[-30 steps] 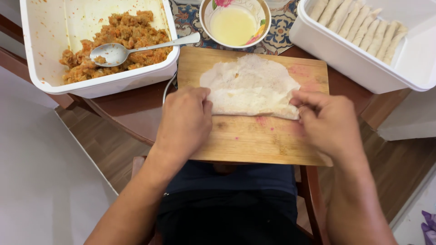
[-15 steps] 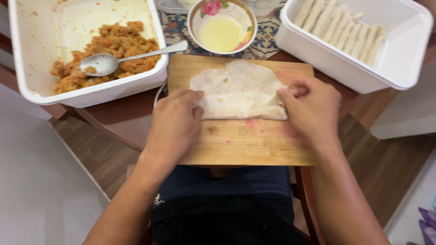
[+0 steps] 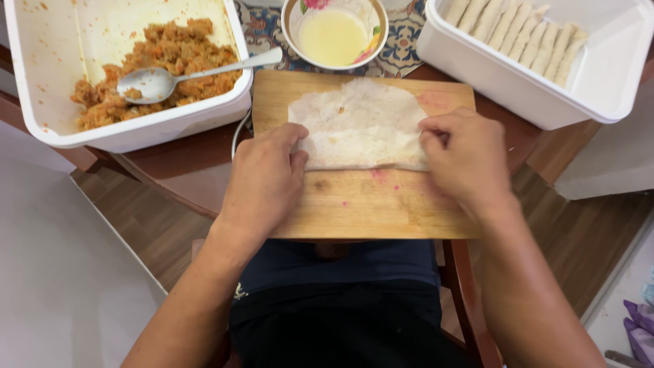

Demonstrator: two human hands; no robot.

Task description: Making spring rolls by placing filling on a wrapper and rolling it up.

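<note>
Head view:
- Cutting board [image 3: 354, 204]: wooden, at the near edge of the round brown table [image 3: 197, 170], faint pink stains on its surface.
- Wrapper [image 3: 357, 123]: thin pale sheet on the far half of the board, its near part folded over into a thick straight-edged roll, its far part lying flat.
- Left hand [image 3: 266, 180]: at the left end of the roll, fingertips pressing on the wrapper's edge, fingers bent around that end.
- Right hand [image 3: 463, 160]: at the right end of the roll, fingers curled and pinching the wrapper there.
- Tub of filling [image 3: 41, 102]: white, at the far left of the table, holding orange-brown minced filling [image 3: 170, 54].
- Spoon [image 3: 163, 78]: metal, lying in the filling, handle resting over the tub's right rim.
- Bowl [image 3: 334, 31]: flowered, holding pale yellow liquid, just past the board's far edge on a patterned mat [image 3: 409, 41].
- Tub of rolls [image 3: 518, 82]: white, at the far right, with finished pale rolls [image 3: 518, 34] in a row.
</note>
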